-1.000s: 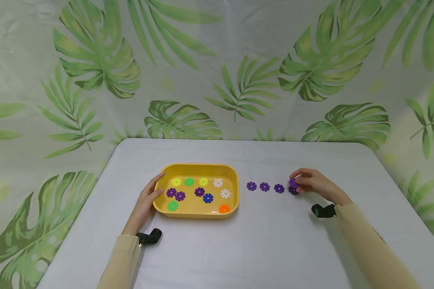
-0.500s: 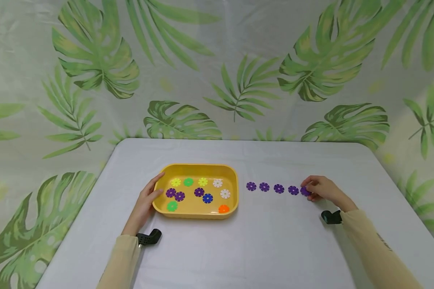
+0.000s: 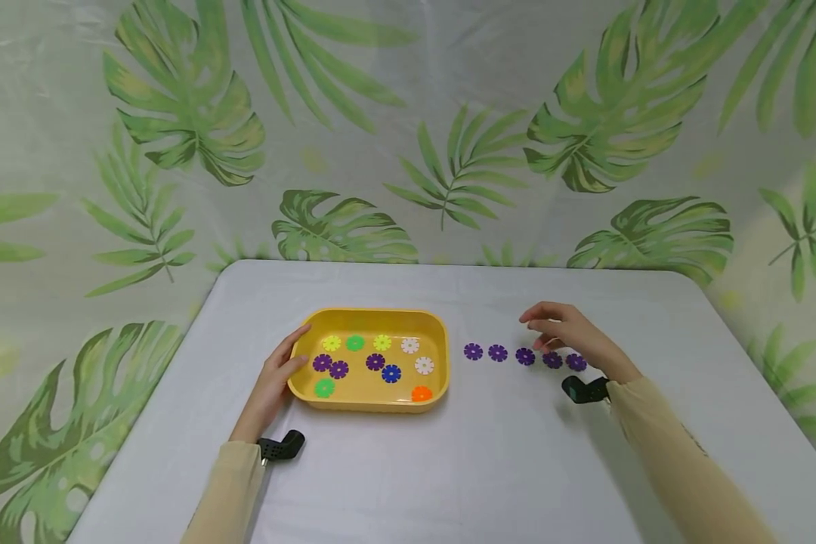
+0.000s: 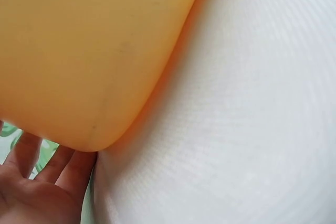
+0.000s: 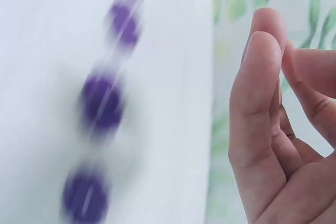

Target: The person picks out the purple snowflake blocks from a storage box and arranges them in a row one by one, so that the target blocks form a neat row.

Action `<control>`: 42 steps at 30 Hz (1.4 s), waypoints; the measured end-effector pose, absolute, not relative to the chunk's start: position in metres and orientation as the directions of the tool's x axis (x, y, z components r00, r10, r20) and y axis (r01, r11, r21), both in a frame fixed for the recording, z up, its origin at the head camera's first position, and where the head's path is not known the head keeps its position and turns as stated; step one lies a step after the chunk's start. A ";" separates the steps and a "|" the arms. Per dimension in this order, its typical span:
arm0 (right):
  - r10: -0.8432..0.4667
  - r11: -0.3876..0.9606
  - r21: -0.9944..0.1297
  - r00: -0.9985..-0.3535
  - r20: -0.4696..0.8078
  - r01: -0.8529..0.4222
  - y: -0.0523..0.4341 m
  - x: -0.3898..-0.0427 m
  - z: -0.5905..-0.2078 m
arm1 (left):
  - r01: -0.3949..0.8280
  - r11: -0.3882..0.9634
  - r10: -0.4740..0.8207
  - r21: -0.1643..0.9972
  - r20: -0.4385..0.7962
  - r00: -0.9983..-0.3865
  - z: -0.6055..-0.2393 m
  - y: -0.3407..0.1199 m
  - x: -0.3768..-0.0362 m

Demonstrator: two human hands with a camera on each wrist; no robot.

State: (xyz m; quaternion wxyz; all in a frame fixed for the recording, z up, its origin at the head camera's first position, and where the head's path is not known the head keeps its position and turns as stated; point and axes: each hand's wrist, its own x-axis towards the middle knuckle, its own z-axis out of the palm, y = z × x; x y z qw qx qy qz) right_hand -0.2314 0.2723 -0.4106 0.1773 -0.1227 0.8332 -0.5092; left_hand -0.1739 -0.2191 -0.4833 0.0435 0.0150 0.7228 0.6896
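My left hand (image 3: 270, 385) holds the left end of a yellow plastic tray (image 3: 367, 406), thumb at its rim. In the left wrist view, fingers (image 4: 71, 177) lie against the outside of the tray wall. My right hand (image 3: 578, 336) hovers over a row of purple flower-shaped discs, its fingers loosely bent and holding nothing. Several discs make up this row on the table, from the leftmost purple disc (image 3: 473, 351) to the rightmost purple disc (image 3: 576, 363). The right wrist view shows a blurred purple disc (image 5: 102, 104) beside the bare fingertips (image 5: 260, 51).
Inside the tray lie loose flower discs, among them a blue disc (image 3: 391, 373), an orange disc (image 3: 421, 394), a white disc (image 3: 425, 365), a green disc (image 3: 324, 388) and several purple ones. A white cloth covers the table (image 3: 408, 476); a leaf-patterned sheet (image 3: 462, 151) hangs behind.
My right hand set a purple disc down at the right end of the row, let it go and moved back left above the row. The left hand stays on the tray.
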 end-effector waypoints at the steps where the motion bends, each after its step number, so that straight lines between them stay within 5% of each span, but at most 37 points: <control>1: -0.397 0.436 -0.900 -0.901 -0.173 -0.019 0.261 -0.233 -0.408 | -0.039 0.046 0.081 0.998 -0.043 -0.996 -0.483 -0.219 -0.174; 13: -0.605 0.318 -0.948 -0.768 -0.209 0.008 0.122 -0.246 -0.394 | -0.044 0.039 0.078 0.998 -0.047 -0.996 -0.484 -0.220 -0.174; 22: -0.681 0.380 -0.923 -0.660 -0.319 0.054 0.054 -0.250 -0.409 | -0.043 0.022 0.083 0.999 -0.045 -0.996 -0.485 -0.220 -0.174; 30: -0.635 0.504 -0.858 -0.629 -0.449 0.103 0.030 -0.251 -0.418 | -0.044 0.025 0.073 0.999 -0.045 -0.996 -0.484 -0.220 -0.174; 42: -0.561 0.541 -0.827 -0.668 -0.490 0.152 0.019 -0.252 -0.424 | -0.025 0.009 0.083 1.000 -0.025 -0.996 -0.484 -0.220 -0.175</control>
